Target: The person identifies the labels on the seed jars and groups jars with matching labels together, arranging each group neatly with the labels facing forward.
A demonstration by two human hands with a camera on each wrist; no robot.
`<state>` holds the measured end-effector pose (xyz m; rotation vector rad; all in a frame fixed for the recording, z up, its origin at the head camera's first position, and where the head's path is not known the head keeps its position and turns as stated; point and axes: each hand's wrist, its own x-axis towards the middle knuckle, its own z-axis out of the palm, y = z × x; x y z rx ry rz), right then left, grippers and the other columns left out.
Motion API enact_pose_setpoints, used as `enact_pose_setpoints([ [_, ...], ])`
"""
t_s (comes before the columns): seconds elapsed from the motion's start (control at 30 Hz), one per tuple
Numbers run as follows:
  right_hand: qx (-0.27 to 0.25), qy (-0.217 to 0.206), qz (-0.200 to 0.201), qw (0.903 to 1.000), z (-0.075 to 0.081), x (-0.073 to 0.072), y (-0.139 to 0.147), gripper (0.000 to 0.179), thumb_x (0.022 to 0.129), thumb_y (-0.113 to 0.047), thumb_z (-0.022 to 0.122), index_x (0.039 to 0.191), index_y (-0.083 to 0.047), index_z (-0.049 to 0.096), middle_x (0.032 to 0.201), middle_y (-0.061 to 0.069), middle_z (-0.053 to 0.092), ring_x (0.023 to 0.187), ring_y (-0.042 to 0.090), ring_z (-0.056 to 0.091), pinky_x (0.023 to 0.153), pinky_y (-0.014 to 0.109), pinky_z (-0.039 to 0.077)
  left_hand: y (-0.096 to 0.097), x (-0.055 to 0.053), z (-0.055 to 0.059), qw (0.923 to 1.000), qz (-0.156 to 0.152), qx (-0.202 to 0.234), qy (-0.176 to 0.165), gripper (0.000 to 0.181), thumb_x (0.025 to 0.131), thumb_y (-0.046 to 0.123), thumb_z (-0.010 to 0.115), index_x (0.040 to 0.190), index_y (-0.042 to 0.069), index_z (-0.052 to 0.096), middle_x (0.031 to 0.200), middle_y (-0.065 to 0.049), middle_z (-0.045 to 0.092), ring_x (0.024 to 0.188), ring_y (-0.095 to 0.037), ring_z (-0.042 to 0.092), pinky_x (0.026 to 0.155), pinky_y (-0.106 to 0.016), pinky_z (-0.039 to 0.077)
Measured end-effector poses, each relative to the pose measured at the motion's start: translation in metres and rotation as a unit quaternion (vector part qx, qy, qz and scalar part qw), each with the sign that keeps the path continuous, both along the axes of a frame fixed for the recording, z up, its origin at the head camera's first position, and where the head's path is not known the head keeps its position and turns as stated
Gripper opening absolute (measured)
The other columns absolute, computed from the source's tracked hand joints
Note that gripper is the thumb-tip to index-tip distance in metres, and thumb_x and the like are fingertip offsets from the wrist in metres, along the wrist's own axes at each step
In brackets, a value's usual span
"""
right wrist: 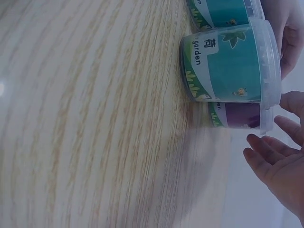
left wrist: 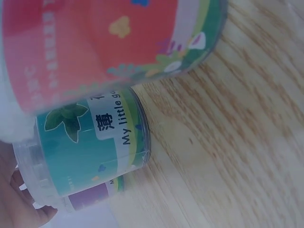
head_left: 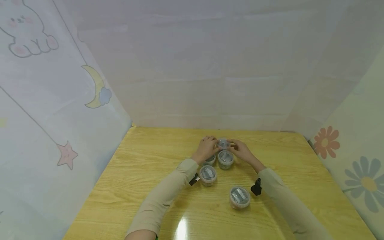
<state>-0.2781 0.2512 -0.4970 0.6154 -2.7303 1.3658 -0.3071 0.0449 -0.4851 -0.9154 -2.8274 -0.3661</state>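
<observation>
Between the two hands at the far side stands a lidded clear tub [head_left: 223, 143] with a purple label [right wrist: 241, 115]. My left hand [head_left: 206, 147] holds its left side, thumb in front and fingers bent round the lid. Opposite, my right hand [head_left: 242, 151] has its thumb and index finger at the lid's right edge; in the right wrist view its other fingers [right wrist: 263, 149] are spread loosely off the tub. Just in front stands a teal-labelled tub [right wrist: 228, 64], with a second teal-labelled tub [right wrist: 221, 12] beside it, partly under my left hand in the head view.
Nearer stands a tub [head_left: 208, 175], its red label [left wrist: 109, 42] filling the top of the left wrist view. Another lidded tub [head_left: 239, 197] stands apart at the front, near my right sleeve. The wooden table [head_left: 144, 173] meets a pale back wall and patterned side walls.
</observation>
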Motion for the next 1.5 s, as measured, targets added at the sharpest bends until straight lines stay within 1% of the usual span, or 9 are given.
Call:
enact_pose_setpoints([
  [0.07,-0.002,-0.007,0.000,1.0000,0.011,0.008,-0.003,0.047,0.094,-0.017,0.055,0.135,0.004,0.042,0.136,0.027,0.042,0.117,0.049,0.046,0.094,0.057,0.042,-0.001,0.001,0.001,1.0000,-0.003,0.008,-0.004,0.043,0.090,0.044,0.056,0.122,0.016,0.061,0.126,-0.002,0.054,0.117,-0.020,0.048,0.100,-0.041,0.042],
  [0.23,0.000,-0.020,-0.007,0.9998,0.014,0.011,0.000,0.049,0.095,-0.021,0.055,0.136,0.001,0.041,0.138,0.026,0.039,0.122,0.049,0.041,0.098,0.059,0.037,-0.005,0.003,0.003,0.9995,-0.011,0.031,-0.001,0.044,0.090,0.044,0.055,0.124,0.016,0.059,0.128,-0.003,0.053,0.118,-0.021,0.047,0.098,-0.042,0.043],
  [0.3,0.002,-0.015,-0.011,0.9998,0.006,0.006,0.005,0.049,0.095,-0.025,0.054,0.137,-0.003,0.042,0.139,0.023,0.039,0.123,0.047,0.041,0.099,0.059,0.037,-0.006,0.002,0.001,0.9991,-0.015,0.040,0.007,0.044,0.090,0.044,0.055,0.124,0.016,0.059,0.128,-0.004,0.053,0.117,-0.022,0.048,0.096,-0.042,0.045],
  [0.47,0.007,-0.005,-0.014,0.9999,0.009,0.007,0.007,0.049,0.094,-0.025,0.056,0.136,-0.004,0.043,0.138,0.022,0.039,0.122,0.047,0.042,0.097,0.062,0.036,-0.009,0.002,0.000,0.9987,-0.018,0.046,0.016,0.046,0.091,0.046,0.053,0.126,0.017,0.058,0.129,-0.003,0.052,0.119,-0.021,0.047,0.095,-0.043,0.045],
  [0.67,0.020,0.017,-0.012,0.9996,0.013,0.010,0.010,0.050,0.094,-0.024,0.056,0.136,-0.001,0.042,0.138,0.024,0.038,0.121,0.047,0.041,0.097,0.064,0.034,-0.013,0.008,0.008,0.9976,-0.021,0.066,0.007,0.048,0.090,0.045,0.056,0.126,0.014,0.058,0.129,-0.004,0.053,0.119,-0.023,0.048,0.097,-0.045,0.043],
  [0.77,0.025,0.024,-0.009,0.9994,0.014,0.012,0.011,0.051,0.094,-0.025,0.056,0.136,0.000,0.042,0.138,0.025,0.038,0.121,0.047,0.041,0.097,0.064,0.034,-0.015,0.010,0.011,0.9968,-0.027,0.074,0.015,0.048,0.089,0.045,0.057,0.126,0.014,0.059,0.129,-0.004,0.054,0.118,-0.022,0.049,0.096,-0.044,0.044],
  [1.07,0.020,0.040,-0.005,0.9990,0.017,0.017,0.011,0.047,0.094,-0.021,0.057,0.135,-0.001,0.044,0.135,0.023,0.042,0.120,0.046,0.042,0.097,0.063,0.035,-0.021,0.013,0.013,0.9956,-0.047,0.076,0.029,0.049,0.089,0.046,0.057,0.128,0.015,0.057,0.128,-0.003,0.055,0.120,-0.020,0.048,0.097,-0.044,0.044],
  [1.27,0.013,0.051,0.003,0.9986,0.018,0.022,0.011,0.047,0.094,-0.020,0.056,0.135,0.001,0.044,0.136,0.023,0.042,0.120,0.047,0.042,0.097,0.064,0.034,-0.024,0.018,0.013,0.9934,-0.063,0.085,0.044,0.049,0.089,0.045,0.059,0.128,0.015,0.057,0.126,-0.003,0.057,0.117,-0.020,0.050,0.094,-0.042,0.046],
  [1.5,0.017,0.048,0.003,0.9987,0.018,0.029,0.012,0.046,0.094,-0.018,0.057,0.135,-0.001,0.045,0.138,0.023,0.039,0.121,0.044,0.042,0.099,0.062,0.034,-0.027,0.026,0.013,0.9935,-0.062,0.091,0.026,0.051,0.089,0.046,0.058,0.129,0.014,0.056,0.129,-0.003,0.055,0.119,-0.022,0.050,0.096,-0.046,0.045],
])
